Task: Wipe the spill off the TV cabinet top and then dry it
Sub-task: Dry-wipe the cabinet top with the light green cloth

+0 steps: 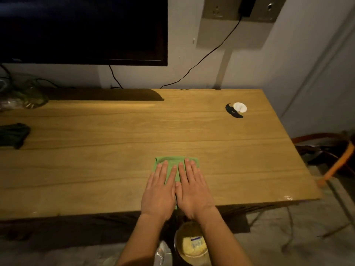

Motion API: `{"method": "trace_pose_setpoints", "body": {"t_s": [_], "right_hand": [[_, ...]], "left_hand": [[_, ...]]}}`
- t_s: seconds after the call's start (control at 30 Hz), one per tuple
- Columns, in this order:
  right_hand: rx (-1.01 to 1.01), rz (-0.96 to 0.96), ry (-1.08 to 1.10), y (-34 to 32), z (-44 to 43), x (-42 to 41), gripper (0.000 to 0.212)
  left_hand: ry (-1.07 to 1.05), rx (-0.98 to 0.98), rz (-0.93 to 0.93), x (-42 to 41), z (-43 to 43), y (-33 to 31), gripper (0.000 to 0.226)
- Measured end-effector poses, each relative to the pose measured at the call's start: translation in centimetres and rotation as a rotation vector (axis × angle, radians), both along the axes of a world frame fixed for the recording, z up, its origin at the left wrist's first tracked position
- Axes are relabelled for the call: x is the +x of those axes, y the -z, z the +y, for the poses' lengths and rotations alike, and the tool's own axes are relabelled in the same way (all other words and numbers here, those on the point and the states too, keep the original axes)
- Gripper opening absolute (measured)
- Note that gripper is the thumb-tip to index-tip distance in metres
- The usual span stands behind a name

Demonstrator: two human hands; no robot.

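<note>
both hands press flat on a folded green cloth (173, 166) near the front edge of the wooden bench (115, 131), fingers spread and gripping nothing: the left hand (159, 192) and right hand (192, 191) lie side by side, touching, covering most of the cloth. no wet patch is plain to see around them, so the wiping looks well along, though whether this is the wiping or drying pass cannot be told. a dark smear (232, 111) beside a white lid (240, 107) sits well apart, far right.
</note>
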State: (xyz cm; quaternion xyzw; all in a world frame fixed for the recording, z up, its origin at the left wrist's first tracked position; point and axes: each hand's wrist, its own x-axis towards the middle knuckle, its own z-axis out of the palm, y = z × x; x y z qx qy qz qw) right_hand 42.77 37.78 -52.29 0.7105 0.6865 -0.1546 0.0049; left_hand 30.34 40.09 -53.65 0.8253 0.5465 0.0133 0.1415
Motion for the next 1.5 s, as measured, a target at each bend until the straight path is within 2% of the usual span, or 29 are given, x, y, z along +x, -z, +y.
{"method": "trace_pose_setpoints", "body": {"t_s": [0.23,0.47,0.67,1.17,1.33,1.5], "right_hand": [[-0.063,-0.048,0.018,-0.9,-6.7,0.3,0.062],[-0.064,-0.004,0.049,-0.4,-5.3,1.0,0.061],[-0.013,0.019,0.069,0.3,2.9,3.6,0.059],[0.062,-0.021,0.053,1.8,33.0,11.7,0.059],[0.098,-0.040,0.048,2.0,36.3,12.9,0.060],[0.089,-0.025,0.047,1.8,35.0,12.4,0.059]], "left_hand": [[0.012,-0.046,0.043,1.1,-6.7,-1.2,0.057],[0.035,-0.076,0.057,1.5,-5.0,-1.2,0.055],[-0.008,-0.025,-0.002,4.0,2.8,-0.5,0.055],[0.019,0.089,-0.010,11.8,33.3,1.9,0.054],[0.021,0.091,-0.020,12.9,36.5,1.8,0.054],[0.012,0.089,-0.026,12.5,34.9,1.5,0.054]]}}
